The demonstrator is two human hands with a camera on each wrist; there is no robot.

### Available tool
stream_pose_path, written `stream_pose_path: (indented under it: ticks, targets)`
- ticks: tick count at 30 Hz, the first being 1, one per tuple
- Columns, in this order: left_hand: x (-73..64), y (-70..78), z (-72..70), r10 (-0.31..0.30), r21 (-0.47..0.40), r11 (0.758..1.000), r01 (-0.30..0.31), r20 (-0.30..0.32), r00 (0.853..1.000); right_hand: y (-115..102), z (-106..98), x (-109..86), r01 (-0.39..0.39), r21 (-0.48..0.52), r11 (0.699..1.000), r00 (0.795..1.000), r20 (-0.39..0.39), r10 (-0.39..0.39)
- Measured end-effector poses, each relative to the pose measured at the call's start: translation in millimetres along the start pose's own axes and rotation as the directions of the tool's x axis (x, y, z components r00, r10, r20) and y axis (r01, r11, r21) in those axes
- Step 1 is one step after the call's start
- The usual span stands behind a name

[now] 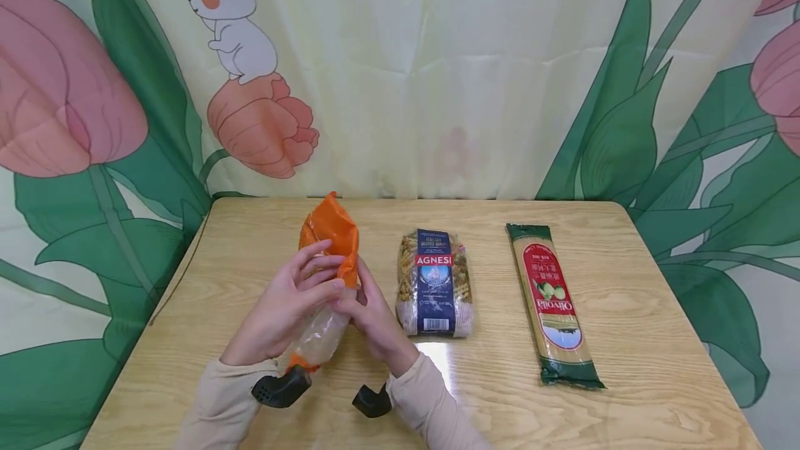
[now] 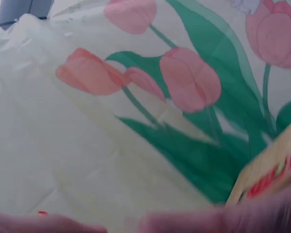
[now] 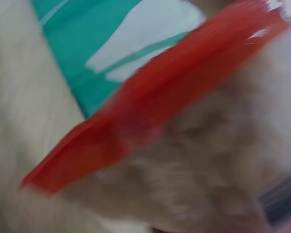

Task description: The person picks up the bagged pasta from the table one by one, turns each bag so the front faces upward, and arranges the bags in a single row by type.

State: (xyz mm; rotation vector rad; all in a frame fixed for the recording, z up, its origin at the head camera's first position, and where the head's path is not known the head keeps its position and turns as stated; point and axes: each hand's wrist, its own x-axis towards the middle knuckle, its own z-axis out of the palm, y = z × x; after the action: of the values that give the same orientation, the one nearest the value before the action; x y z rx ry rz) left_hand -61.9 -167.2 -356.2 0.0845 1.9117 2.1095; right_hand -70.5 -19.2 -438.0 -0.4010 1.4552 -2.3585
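Observation:
Both hands hold an orange-and-clear plastic bag [image 1: 331, 224] up over the left part of the table, its orange end tilted away. My left hand [image 1: 300, 301] grips the bag's left side near the orange band, fingers across its front. On the other side my right hand [image 1: 378, 321] holds it, thumb in front and most fingers hidden behind. Close up in the right wrist view, the bag [image 3: 184, 165] has a red-orange end strip and blurred brownish contents. Only blurred fingers [image 2: 194, 221] show along the bottom of the left wrist view.
A pasta bag [image 1: 435, 283] with a blue Agnesi label lies just right of the hands. Farther right lies a long spaghetti pack [image 1: 553, 304] with green ends and a red label. The wooden table [image 1: 662, 339] backs onto a flower-patterned curtain [image 1: 475, 89].

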Motion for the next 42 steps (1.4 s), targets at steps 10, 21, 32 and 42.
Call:
stream_pose_path:
  ticks: [10,21,32,42]
  targets:
    - [-8.3,3.2,1.9,0.094,-0.007,0.996,-0.094,0.026,0.995,-4,-11,-4.1,0.045,0.236,0.971,0.998,0.035,-0.054]
    - [-25.7,-5.2,-28.0,0.212,0.23,0.96,-0.158,-0.237,0.948,-9,-22,-8.1,0.001,0.265,0.964,0.999,-0.031,0.008]
    - [2.0,-40.6,-58.5,0.106,0.216,0.974,-0.07,-0.164,0.981,-6,-30,-8.3,0.031,0.342,0.939,1.0,-0.004,-0.031]
    - [15.1,-58.3,-64.1,0.072,-0.047,0.996,-0.075,-0.054,0.996,-3,-35,-8.9,-0.007,0.376,0.927,1.0,-0.014,0.013]
